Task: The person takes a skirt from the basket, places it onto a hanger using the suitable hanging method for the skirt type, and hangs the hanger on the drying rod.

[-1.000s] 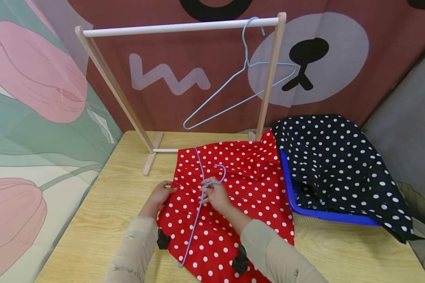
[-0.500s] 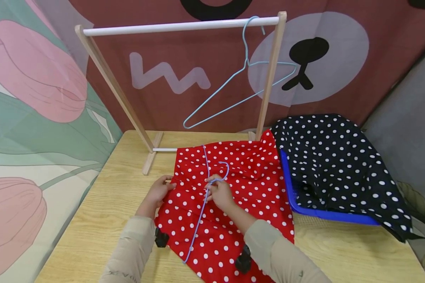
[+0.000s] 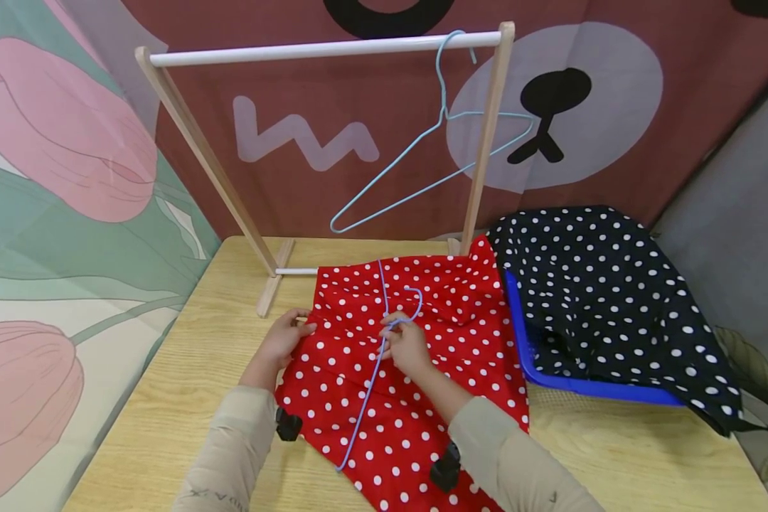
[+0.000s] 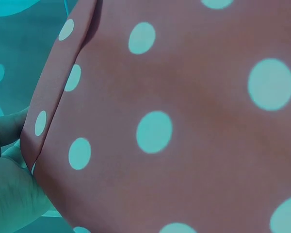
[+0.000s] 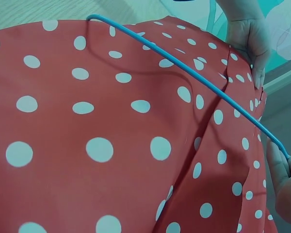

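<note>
A red cloth garment with white polka dots (image 3: 467, 345) lies spread on the table; its exact kind is unclear. My left hand (image 3: 283, 340) pinches its left edge, and in the left wrist view thumb and fingers of that hand (image 4: 14, 189) meet at the cloth's border. Over the garment, my right hand (image 3: 408, 347) holds a thin purple-blue clothes hanger (image 3: 368, 398) near its neck, hook pointing up and right. In the right wrist view the hanger (image 5: 194, 74) slants across the dotted cloth, with the right hand (image 5: 286, 187) at its lower end.
Behind stands a wooden rack with a white bar (image 3: 320, 50); a light-blue hanger (image 3: 390, 167) hangs at its right end. To the right, a blue basket (image 3: 601, 390) holds a black polka-dot cloth (image 3: 589, 284) that spills over its rim. Wooden table (image 3: 185, 398) shows at left.
My right hand has moved the purple-blue hanger to the right and slightly up over the garment. The left hand, still pinching the edge, has shifted slightly up and left.
</note>
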Motion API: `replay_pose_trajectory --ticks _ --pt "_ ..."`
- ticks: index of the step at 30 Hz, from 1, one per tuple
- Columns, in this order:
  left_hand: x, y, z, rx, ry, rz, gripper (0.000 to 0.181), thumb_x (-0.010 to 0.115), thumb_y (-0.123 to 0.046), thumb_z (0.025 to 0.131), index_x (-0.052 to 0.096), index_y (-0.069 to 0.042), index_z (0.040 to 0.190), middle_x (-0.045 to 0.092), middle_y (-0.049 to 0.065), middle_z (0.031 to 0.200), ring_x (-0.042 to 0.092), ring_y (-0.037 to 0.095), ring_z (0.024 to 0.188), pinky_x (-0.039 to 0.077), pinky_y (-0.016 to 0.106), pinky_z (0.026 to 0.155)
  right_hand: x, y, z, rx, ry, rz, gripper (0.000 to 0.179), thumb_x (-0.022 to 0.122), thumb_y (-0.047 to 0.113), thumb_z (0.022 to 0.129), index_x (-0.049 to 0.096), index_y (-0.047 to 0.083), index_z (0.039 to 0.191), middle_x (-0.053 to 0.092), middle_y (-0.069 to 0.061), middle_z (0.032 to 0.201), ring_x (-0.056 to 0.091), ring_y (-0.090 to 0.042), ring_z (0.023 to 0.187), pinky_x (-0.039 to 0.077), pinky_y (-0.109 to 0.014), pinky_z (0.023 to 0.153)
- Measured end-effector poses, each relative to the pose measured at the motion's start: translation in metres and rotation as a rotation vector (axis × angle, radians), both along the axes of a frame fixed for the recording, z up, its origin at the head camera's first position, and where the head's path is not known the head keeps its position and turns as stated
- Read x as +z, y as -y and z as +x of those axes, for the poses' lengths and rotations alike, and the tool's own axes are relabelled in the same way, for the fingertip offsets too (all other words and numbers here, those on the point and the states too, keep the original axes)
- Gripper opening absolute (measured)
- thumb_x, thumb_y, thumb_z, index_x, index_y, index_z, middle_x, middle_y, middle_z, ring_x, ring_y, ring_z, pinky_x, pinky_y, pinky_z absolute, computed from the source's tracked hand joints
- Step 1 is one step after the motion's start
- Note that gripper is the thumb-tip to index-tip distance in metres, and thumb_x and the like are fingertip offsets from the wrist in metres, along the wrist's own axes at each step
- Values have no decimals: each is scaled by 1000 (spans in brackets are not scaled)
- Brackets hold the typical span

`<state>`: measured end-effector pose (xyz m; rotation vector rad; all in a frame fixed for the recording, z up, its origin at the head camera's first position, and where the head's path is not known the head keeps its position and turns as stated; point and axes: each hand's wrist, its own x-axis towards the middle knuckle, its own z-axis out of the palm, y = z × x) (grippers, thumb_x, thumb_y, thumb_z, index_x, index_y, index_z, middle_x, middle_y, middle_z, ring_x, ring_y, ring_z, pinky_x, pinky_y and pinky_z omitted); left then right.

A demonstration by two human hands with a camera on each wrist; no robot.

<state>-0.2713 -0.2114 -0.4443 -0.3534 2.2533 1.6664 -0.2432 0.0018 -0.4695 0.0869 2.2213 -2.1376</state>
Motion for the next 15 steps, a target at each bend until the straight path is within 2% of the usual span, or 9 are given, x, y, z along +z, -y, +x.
replay_pose_trajectory --ticks 4,7,12,15 --pt "4 0 0 -6 -13 24 33 46 -11 88 39 -2 118 43 13 95 52 20 80 48 31 65 2 -3 1 -22 34 62 14 46 -1 86 52 -3 98 56 -16 68 53 -13 43 39 -23 35" --pt "7 0 0 0 -18 39 33 47 -11 88 39 -3 118 43 12 95 52 19 79 48 30 65 3 -6 2 -29 31 89 13 47 0 86 53 -2 97 54 -11 58 54 -16 42 39 -22 35" --pt "12 2 1 1 -36 69 33 45 -9 88 38 -1 119 42 10 92 52 16 75 48 27 63 7 -8 3 -38 -15 106 12 48 -3 84 52 -4 96 53 -10 59 54 -17 42 47 -31 41" --pt "16 3 0 9 -41 83 32 45 -8 88 39 -2 119 42 9 91 52 14 74 47 27 62 8 -10 3 -54 -31 103 13 48 -6 83 52 -5 95 53 -13 64 52 -15 43 47 -31 42"
